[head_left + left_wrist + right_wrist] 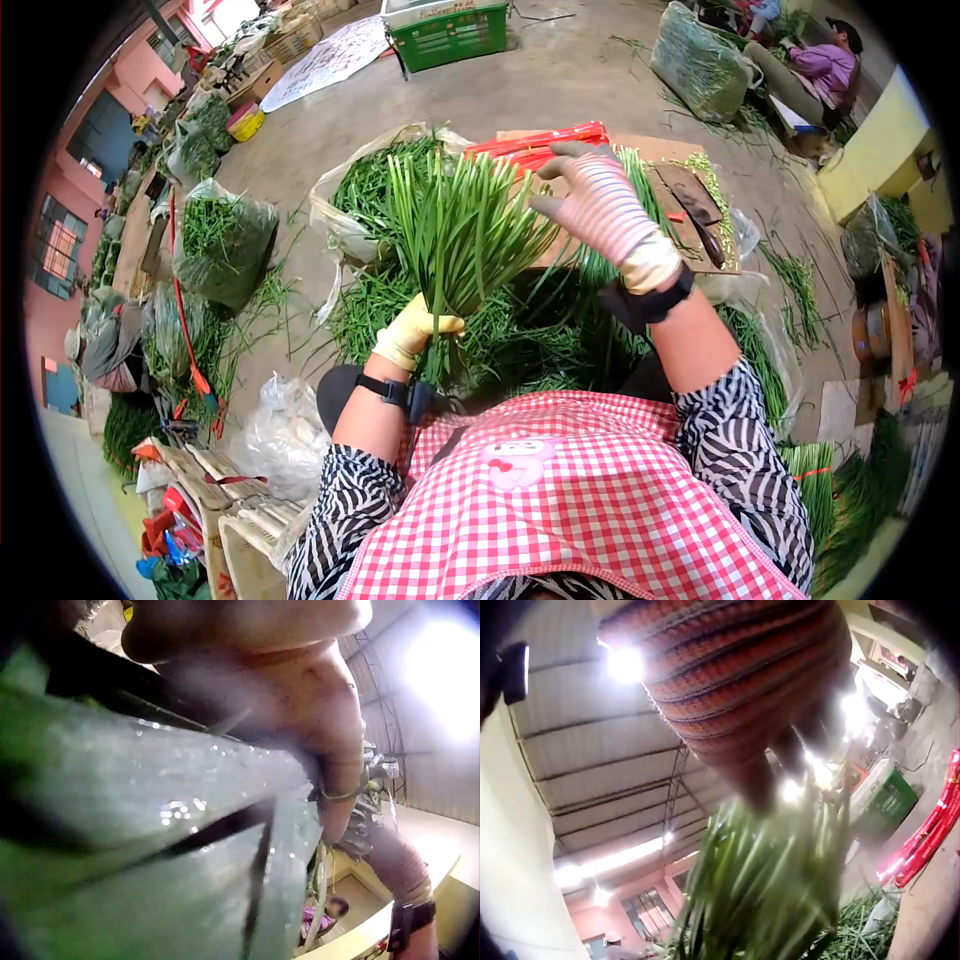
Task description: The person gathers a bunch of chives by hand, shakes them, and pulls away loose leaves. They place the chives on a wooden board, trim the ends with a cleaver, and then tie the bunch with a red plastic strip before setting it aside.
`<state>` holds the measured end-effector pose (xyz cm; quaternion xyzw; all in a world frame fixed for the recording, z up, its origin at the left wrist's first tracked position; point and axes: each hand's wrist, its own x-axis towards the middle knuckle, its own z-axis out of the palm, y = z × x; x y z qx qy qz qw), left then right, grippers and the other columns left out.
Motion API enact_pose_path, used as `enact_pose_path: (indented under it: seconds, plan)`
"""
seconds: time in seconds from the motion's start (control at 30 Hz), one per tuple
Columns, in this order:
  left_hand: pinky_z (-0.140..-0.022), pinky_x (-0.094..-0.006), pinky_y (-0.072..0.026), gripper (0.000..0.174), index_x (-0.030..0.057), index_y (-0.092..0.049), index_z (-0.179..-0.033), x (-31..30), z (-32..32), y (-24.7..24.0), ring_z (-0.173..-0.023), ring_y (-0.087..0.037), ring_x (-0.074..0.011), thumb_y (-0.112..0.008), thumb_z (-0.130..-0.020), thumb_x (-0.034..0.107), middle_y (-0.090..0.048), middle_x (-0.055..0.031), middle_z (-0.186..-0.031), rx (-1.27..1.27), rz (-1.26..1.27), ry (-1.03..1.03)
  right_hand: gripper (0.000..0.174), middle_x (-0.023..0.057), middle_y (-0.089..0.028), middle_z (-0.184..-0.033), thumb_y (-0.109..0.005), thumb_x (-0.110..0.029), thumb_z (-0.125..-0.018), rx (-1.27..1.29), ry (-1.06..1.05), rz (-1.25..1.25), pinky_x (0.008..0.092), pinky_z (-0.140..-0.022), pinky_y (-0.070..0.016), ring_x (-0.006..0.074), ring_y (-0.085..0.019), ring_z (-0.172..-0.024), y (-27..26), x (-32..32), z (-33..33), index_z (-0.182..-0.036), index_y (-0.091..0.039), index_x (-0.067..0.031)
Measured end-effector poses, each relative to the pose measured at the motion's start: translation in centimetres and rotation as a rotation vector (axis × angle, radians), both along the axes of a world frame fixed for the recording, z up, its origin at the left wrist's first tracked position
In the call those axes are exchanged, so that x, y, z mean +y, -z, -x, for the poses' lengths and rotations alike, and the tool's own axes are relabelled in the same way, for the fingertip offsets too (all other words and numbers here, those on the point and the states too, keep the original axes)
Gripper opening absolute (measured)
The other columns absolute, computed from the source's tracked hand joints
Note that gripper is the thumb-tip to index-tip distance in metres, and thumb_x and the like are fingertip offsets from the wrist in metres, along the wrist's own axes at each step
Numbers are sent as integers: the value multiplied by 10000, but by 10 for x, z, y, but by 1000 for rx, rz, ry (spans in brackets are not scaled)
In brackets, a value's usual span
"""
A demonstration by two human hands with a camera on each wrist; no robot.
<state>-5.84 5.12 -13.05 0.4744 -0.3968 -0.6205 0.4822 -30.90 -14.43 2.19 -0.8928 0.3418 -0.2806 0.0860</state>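
A fanned bunch of long green stalks [465, 225] stands upright in the left hand [418, 330], whose gloved fingers curl round its lower part. In the left wrist view, wet green leaves [150, 817] fill much of the picture, with the left hand [262, 697] above them. The right hand [608, 205], in a striped glove, is raised just right of the bunch, fingers apart and slightly bent, holding nothing visible. In the right wrist view the right hand [742, 690] is over the tops of the stalks [765, 877]; blur hides whether the fingertips touch them.
Behind the hands, red ties [540, 145] lie on a board [655, 150] with a dark-bladed knife [708, 243]. Loose greens [540, 335] lie below the hands. A bag of greens [365, 195] stands left, a green crate [448, 38] farther back. A person [825, 70] sits back right.
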Motion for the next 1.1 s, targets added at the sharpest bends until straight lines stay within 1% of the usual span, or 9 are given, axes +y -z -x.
enact_pose_path:
  seconds: [0.13, 0.2, 0.27, 0.4, 0.53, 0.77, 0.9, 1.0, 1.1]
  plan:
    - [-695, -303, -545, 416, -9, -689, -1141, 0, 0, -4, -754, -660, -164, -794, -750, 83, -702, -58, -918, -14, -56, 22, 263, 171, -733, -1168, -761, -244, -864, -118, 0, -160, 385, -1008, -510, 271, -685, -1068, 24, -17, -6, -1046, -765, -55]
    - [-731, -321, -570, 525, -23, -680, -1240, 2, 0, -3, -835, -674, -178, -775, -742, 112, -728, -94, -1082, -41, -73, 34, 186, 151, -762, -1034, -693, -150, -967, -416, 33, -193, 296, -926, -536, 171, -694, -974, 26, -18, 2, -1106, -757, -43]
    - [-746, -331, -574, 531, -24, -679, -1243, 3, 2, -3, -854, -677, -180, -775, -737, 105, -728, -86, -1069, -24, -81, 17, 184, 134, -767, -1017, -680, -142, -987, -737, -23, -633, 286, -937, -525, 185, -700, -979, 7, -20, 15, -1115, -756, -35]
    - [-772, -296, -535, 490, -16, -688, -1211, -1, 7, -8, -878, -649, -145, -773, -740, 90, -716, -46, -1038, -75, -9, 6, 551, 204, -600, -1413, -833, -344, -808, -61, -197, 49, 419, -1098, -469, 348, -579, -1293, -7, 19, 4, -1223, -709, -4]
    - [-772, -288, -523, 443, -19, -693, -1176, -3, 9, -2, -844, -637, -136, -768, -752, 83, -708, -32, -1017, -66, -21, -7, 789, 219, -495, -1519, -864, -514, -700, 84, -9, 61, 514, -1208, -319, 426, -454, -1398, 16, 17, -26, -1329, -671, -78]
    - [-726, -306, -545, 546, -27, -675, -1248, 0, -1, 8, -831, -651, -158, -797, -750, 159, -721, -73, -1040, -33, -37, 87, 296, 239, -615, -1379, -842, -204, -752, -374, -281, -252, 433, -1093, -468, 413, -578, -1262, 43, 7, -31, -925, -734, 11]
    - [-707, -316, -565, 557, -18, -655, -1271, 3, -6, 13, -800, -666, -172, -796, -752, 127, -723, -106, -1107, 70, -40, 138, 237, 237, -665, -1274, -759, -165, -856, -296, -448, -274, 436, -990, -511, 379, -640, -1135, 32, 4, -21, -987, -717, 27]
    - [-713, -313, -565, 595, -10, -645, -1296, 3, -6, 12, -811, -663, -169, -809, -747, 148, -723, -109, -1150, 67, -37, 166, 175, 140, -686, -1286, -687, -150, -953, 31, -240, -648, 357, -938, -527, 205, -652, -1066, 7, 10, -12, -1068, -723, -22]
    - [-703, -313, -557, 640, -21, -651, -1291, 3, -1, 3, -825, -657, -173, -846, -722, 197, -726, -106, -1120, 39, -44, 167, 256, 91, -729, -941, -699, -230, -954, -459, -262, -681, 363, -798, -541, 222, -672, -872, 27, -5, -4, -1096, -720, -18]
